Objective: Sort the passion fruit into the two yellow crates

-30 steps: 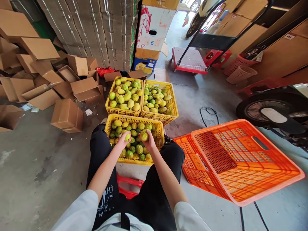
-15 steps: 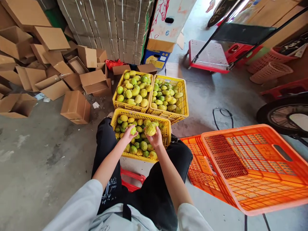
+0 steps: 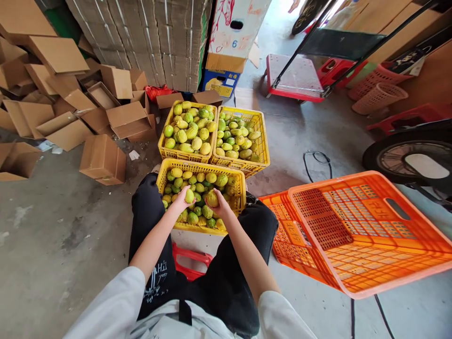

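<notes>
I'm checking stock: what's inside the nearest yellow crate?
The yellow crate holds green and yellow fruits, piled up. The lower layers, and any beneath the two hands, are hidden.

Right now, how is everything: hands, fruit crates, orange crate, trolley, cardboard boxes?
Left hand: holding one fruit.
Right hand: holding another fruit.
Near yellow crate: filled with fruit.
Back left yellow crate: heaped.
Back right yellow crate: partly filled.
Orange crate: open.
Trolley: handle up.
Cardboard boxes: jumbled, some open.
</notes>
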The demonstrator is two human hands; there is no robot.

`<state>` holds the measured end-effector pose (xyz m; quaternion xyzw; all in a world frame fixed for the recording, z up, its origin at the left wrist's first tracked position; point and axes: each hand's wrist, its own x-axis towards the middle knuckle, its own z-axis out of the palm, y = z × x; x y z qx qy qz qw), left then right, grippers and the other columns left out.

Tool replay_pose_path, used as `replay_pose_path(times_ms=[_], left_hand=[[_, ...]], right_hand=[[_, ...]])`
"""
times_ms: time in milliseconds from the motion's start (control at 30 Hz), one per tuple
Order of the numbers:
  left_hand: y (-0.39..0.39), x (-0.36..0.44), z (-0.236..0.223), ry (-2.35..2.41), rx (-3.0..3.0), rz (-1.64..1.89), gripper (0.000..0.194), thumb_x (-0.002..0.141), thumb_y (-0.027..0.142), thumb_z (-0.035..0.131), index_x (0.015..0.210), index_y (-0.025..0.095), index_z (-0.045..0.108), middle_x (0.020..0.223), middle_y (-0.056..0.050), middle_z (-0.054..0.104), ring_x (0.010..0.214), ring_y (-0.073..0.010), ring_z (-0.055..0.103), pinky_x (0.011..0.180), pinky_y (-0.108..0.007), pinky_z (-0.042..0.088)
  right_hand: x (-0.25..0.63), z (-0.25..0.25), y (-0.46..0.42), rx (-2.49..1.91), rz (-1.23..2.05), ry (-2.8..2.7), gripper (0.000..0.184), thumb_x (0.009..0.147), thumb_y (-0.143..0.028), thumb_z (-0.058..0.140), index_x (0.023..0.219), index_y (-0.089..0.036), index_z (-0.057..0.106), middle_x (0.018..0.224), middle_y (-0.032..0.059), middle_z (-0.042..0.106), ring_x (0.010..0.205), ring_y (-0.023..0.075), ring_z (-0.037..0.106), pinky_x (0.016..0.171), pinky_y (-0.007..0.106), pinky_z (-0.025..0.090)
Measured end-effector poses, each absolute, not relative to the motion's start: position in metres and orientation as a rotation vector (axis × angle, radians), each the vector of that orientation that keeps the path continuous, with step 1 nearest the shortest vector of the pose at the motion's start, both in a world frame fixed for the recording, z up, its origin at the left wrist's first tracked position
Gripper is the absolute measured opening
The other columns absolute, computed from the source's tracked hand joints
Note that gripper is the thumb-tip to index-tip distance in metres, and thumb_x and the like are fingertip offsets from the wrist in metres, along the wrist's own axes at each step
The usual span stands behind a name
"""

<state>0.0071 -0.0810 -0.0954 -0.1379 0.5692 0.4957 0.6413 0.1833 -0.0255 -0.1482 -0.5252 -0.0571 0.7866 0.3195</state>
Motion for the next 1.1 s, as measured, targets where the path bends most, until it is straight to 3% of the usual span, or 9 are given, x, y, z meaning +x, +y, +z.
replay_pose_path(times_ms=[100,233,333,533,700,833,967,1100], left_hand=[[-0.087,-0.002,-0.1,1.357,-0.359,1.079,0.009,0.092,0.025,0.061,0.092,0.018,0.055,0.068,-0.002,0.062,0.055,-0.0161,0.063,0.051,-0.028,0.055],[-0.103,-0.022,-0.1,1.401,-0.321,1.101,0.022,0.081,0.016,0.077,0.091,0.018,0.058,0.069,0.0,0.064,0.054,-0.0145,0.065,0.053,-0.024,0.053],[-0.112,-0.036,-0.098,1.417,-0.28,1.153,0.027,0.076,0.017,0.084,0.085,0.017,0.059,0.065,0.001,0.062,0.051,-0.0133,0.063,0.048,-0.02,0.048],[-0.116,-0.044,-0.101,1.487,-0.31,1.223,0.032,0.076,0.013,0.081,0.079,0.02,0.05,0.062,0.005,0.058,0.052,-0.0109,0.063,0.053,-0.022,0.055],[-0.103,-0.014,-0.106,1.481,-0.284,1.191,0.027,0.073,0.008,0.08,0.081,0.018,0.057,0.066,0.002,0.063,0.052,-0.0094,0.062,0.053,-0.02,0.053],[-0.085,0.022,-0.112,1.411,-0.296,1.148,0.025,0.074,0.013,0.082,0.082,0.018,0.059,0.069,-0.001,0.065,0.055,-0.0136,0.064,0.056,-0.025,0.054],[-0.08,0.031,-0.118,1.399,-0.378,1.075,0.014,0.089,0.027,0.066,0.083,0.019,0.056,0.067,-0.002,0.062,0.055,-0.017,0.064,0.054,-0.027,0.054],[-0.088,0.009,-0.121,1.48,-0.422,1.05,0.01,0.094,0.026,0.054,0.085,0.021,0.052,0.064,0.001,0.059,0.054,-0.0155,0.061,0.051,-0.025,0.051]], right_hand=[[0.184,-0.14,-0.023,-1.351,2.038,-0.093,0.02,0.082,-0.04,0.072,0.089,-0.026,0.059,0.077,-0.0006,0.07,0.076,0.0218,0.073,0.071,0.039,0.068],[0.183,-0.119,-0.02,-1.165,2.109,-0.057,0.018,0.085,-0.036,0.057,0.096,-0.023,0.063,0.087,0.0055,0.075,0.093,0.0269,0.076,0.08,0.044,0.067],[0.18,-0.109,-0.022,-1.07,2.168,-0.098,0.022,0.081,-0.034,0.063,0.1,-0.022,0.064,0.09,0.0079,0.076,0.101,0.0302,0.075,0.083,0.046,0.066],[0.177,-0.105,-0.027,-1.044,2.141,-0.171,0.023,0.078,-0.026,0.079,0.094,-0.026,0.062,0.085,-0.0021,0.075,0.094,0.0232,0.076,0.085,0.041,0.066],[0.174,-0.119,-0.031,-1.15,2.225,-0.15,0.025,0.076,-0.023,0.081,0.088,-0.024,0.059,0.079,-0.0018,0.071,0.089,0.0231,0.075,0.084,0.043,0.067],[0.172,-0.123,-0.032,-1.237,2.198,-0.162,0.026,0.077,-0.029,0.082,0.088,-0.026,0.059,0.078,-0.0015,0.07,0.089,0.0239,0.075,0.085,0.045,0.067],[0.176,-0.12,-0.027,-1.241,2.161,-0.115,0.026,0.083,-0.047,0.07,0.092,-0.025,0.06,0.085,0.0042,0.073,0.095,0.0279,0.075,0.082,0.047,0.067],[0.178,-0.123,-0.021,-1.192,2.131,-0.139,0.021,0.083,-0.043,0.061,0.09,-0.023,0.061,0.08,0.0063,0.072,0.094,0.03,0.075,0.076,0.045,0.066]])
